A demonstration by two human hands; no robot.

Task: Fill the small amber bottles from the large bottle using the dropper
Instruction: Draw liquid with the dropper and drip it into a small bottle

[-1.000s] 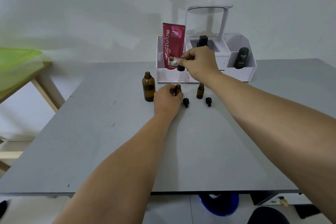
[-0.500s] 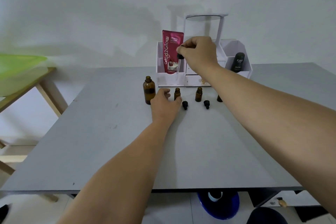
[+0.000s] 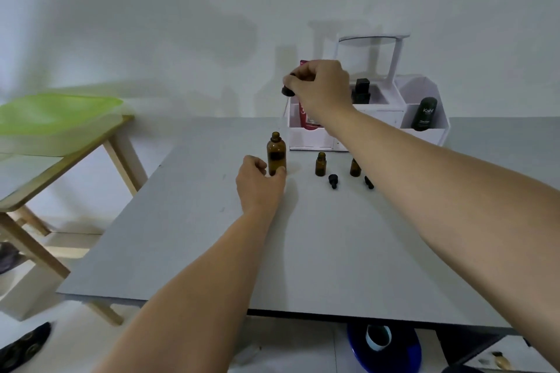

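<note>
- Looks like a home room, not a lab: plain white wall, grey table pushed against it.
- White cosmetics organiser w/ mirror on top at back of table; holds a red tube, a dark "Kahf" bottle & a black bottle – personal-care stuff.
- Wooden side table on left w/ a green plastic lid or tray on it.
- Pale tiled floor; blue tub under table, dark sandal bottom left.
</note>
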